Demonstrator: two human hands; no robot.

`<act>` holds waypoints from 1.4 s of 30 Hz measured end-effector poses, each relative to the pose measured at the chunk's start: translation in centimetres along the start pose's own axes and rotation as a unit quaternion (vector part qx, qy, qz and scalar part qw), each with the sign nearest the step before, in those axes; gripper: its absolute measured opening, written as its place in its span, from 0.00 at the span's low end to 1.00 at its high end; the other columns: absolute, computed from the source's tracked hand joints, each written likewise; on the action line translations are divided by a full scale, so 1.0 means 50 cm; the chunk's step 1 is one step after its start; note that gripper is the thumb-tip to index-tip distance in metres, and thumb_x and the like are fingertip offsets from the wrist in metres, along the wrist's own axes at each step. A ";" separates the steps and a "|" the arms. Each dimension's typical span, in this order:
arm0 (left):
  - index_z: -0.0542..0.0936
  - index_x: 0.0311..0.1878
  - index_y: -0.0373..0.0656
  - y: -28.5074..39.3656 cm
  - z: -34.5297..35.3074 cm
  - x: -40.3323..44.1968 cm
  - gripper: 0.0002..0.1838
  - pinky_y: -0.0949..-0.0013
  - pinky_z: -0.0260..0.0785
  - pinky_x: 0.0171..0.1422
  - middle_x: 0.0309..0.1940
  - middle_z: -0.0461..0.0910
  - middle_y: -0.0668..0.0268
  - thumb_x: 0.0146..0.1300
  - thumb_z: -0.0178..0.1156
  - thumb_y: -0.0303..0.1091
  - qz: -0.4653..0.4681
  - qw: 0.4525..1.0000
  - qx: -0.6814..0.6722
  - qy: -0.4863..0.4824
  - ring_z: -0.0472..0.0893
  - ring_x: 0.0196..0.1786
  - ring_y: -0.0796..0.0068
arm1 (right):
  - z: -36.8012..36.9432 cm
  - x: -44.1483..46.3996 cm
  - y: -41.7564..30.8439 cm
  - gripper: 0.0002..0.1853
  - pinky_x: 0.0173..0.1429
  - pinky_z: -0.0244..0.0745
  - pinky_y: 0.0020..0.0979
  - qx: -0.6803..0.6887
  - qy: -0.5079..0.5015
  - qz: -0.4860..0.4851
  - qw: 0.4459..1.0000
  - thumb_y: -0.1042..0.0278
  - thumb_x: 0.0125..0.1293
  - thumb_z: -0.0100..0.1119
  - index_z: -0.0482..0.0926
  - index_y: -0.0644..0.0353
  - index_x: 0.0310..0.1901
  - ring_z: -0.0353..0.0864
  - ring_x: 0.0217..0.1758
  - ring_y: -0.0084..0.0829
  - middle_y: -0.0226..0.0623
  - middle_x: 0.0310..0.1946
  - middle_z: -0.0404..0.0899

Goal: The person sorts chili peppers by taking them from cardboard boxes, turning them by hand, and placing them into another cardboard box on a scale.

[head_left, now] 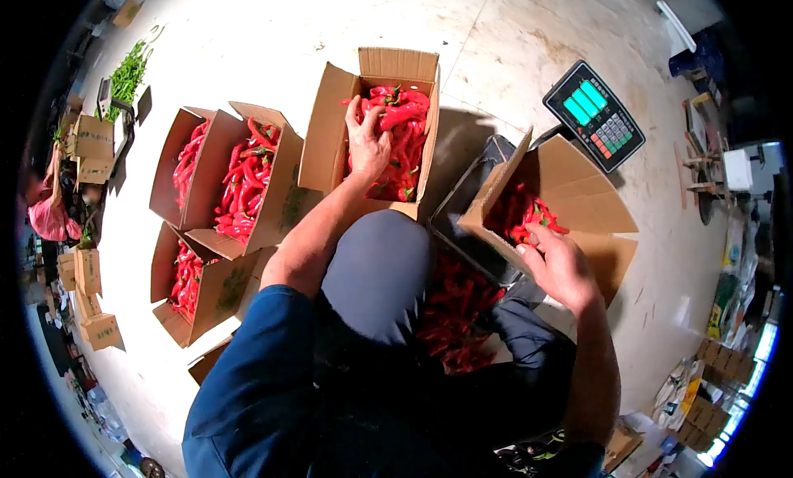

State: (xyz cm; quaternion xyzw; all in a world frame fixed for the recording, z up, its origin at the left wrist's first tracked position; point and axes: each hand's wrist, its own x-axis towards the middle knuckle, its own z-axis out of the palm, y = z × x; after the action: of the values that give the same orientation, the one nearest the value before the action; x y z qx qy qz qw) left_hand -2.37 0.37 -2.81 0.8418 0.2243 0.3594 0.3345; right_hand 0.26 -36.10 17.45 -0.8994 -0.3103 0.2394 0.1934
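Observation:
My left hand point(369, 141) reaches into the middle cardboard box point(326, 131), its fingers curled around red chili peppers point(405, 115) at the top of the pile. My right hand point(560, 267) is at the near edge of another cardboard box point(578, 177) on the right, thumb and fingers closed on a red chili pepper point(541, 216). More red peppers lie low inside that box. It sits on a dark scale platform point(467, 185), beside a lit display point(593, 115). The fingertips of both hands are partly hidden among the peppers.
Several open boxes of red peppers, one a cardboard box point(277, 181), stand at left. Loose red peppers point(454, 313) lie between my legs. Green peppers point(128, 78) are heaped at far left, near a person in pink point(54, 210) and stacked cartons point(91, 276).

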 end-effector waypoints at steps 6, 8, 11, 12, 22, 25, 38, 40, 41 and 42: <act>0.74 0.53 0.40 -0.024 -0.004 -0.014 0.17 0.51 0.61 0.72 0.64 0.65 0.43 0.60 0.60 0.28 -0.052 0.997 -0.027 0.044 0.66 0.68 0.41 | -0.006 0.000 -0.012 0.22 0.57 0.76 0.46 -0.002 -0.013 0.014 1.000 0.59 0.69 0.59 0.76 0.66 0.57 0.82 0.51 0.53 0.56 0.46 0.82; 0.75 0.52 0.37 -0.014 -0.013 0.000 0.15 0.53 0.63 0.70 0.59 0.71 0.43 0.62 0.58 0.28 -0.065 0.995 -0.037 0.064 0.71 0.64 0.44 | -0.002 0.003 -0.004 0.22 0.56 0.77 0.46 0.001 -0.015 0.011 1.000 0.59 0.69 0.60 0.76 0.66 0.57 0.82 0.51 0.54 0.56 0.46 0.82; 0.77 0.50 0.36 -0.041 -0.011 0.006 0.13 0.57 0.69 0.64 0.50 0.78 0.50 0.64 0.57 0.30 -0.147 0.979 -0.127 0.063 0.78 0.56 0.54 | 0.000 0.005 -0.005 0.22 0.56 0.77 0.46 0.005 -0.007 0.002 1.000 0.59 0.68 0.60 0.76 0.66 0.57 0.82 0.51 0.54 0.56 0.45 0.82; 0.77 0.50 0.36 -0.050 -0.013 0.004 0.13 0.59 0.71 0.61 0.46 0.79 0.53 0.64 0.57 0.30 -0.176 0.966 -0.179 0.067 0.79 0.52 0.58 | 0.000 0.005 -0.006 0.22 0.56 0.77 0.46 0.005 -0.004 -0.001 1.000 0.59 0.68 0.60 0.76 0.66 0.57 0.81 0.51 0.54 0.56 0.45 0.82; 0.77 0.48 0.36 -0.044 -0.170 0.128 0.14 0.67 0.79 0.36 0.43 0.82 0.56 0.64 0.60 0.34 -0.352 0.543 -0.760 -0.061 0.84 0.40 0.63 | 0.003 0.018 -0.006 0.21 0.52 0.78 0.44 0.013 0.013 -0.022 1.000 0.62 0.68 0.60 0.76 0.66 0.56 0.82 0.48 0.54 0.55 0.43 0.83; 0.77 0.48 0.36 -0.002 -0.180 0.138 0.14 0.70 0.74 0.28 0.41 0.81 0.52 0.66 0.57 0.36 -0.419 0.488 -0.765 -0.032 0.79 0.31 0.65 | 0.002 0.021 -0.025 0.21 0.49 0.79 0.43 0.032 0.051 -0.023 0.998 0.64 0.66 0.62 0.76 0.66 0.57 0.84 0.45 0.51 0.54 0.42 0.83; 0.74 0.45 0.32 0.045 -0.174 0.083 0.13 0.60 0.81 0.39 0.40 0.79 0.52 0.55 0.54 0.23 -0.490 0.606 -0.618 -0.103 0.82 0.37 0.57 | 0.012 0.057 -0.166 0.19 0.49 0.78 0.45 0.049 0.094 -0.077 0.991 0.63 0.67 0.60 0.76 0.64 0.56 0.83 0.45 0.52 0.52 0.45 0.82; 0.75 0.44 0.35 0.046 -0.177 0.082 0.12 0.65 0.80 0.36 0.34 0.80 0.56 0.54 0.54 0.22 -0.469 0.725 -0.476 -0.165 0.82 0.32 0.64 | 0.019 0.059 -0.130 0.19 0.50 0.78 0.45 0.051 0.080 -0.059 0.994 0.63 0.68 0.59 0.76 0.64 0.56 0.83 0.46 0.52 0.51 0.44 0.82; 0.77 0.42 0.39 0.063 -0.173 0.067 0.11 0.66 0.78 0.32 0.31 0.81 0.60 0.54 0.54 0.21 -0.429 0.764 -0.448 -0.178 0.81 0.29 0.69 | 0.020 0.060 -0.118 0.18 0.50 0.77 0.45 0.051 0.073 -0.050 0.995 0.63 0.68 0.59 0.76 0.63 0.56 0.82 0.46 0.52 0.51 0.44 0.82; 0.78 0.44 0.39 0.051 -0.148 0.054 0.13 0.67 0.74 0.28 0.32 0.81 0.62 0.55 0.59 0.19 -0.441 0.754 -0.444 -0.202 0.81 0.30 0.72 | 0.019 0.060 -0.118 0.18 0.50 0.77 0.45 0.059 0.071 -0.047 0.995 0.63 0.68 0.59 0.76 0.63 0.55 0.82 0.46 0.52 0.51 0.44 0.82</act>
State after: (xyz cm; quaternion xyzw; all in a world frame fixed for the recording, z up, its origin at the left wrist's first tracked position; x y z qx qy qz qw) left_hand -5.90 3.29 4.10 0.4596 0.3128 0.0530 0.8295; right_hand -0.91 -29.65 18.69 -0.8858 -0.3230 0.1830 0.2785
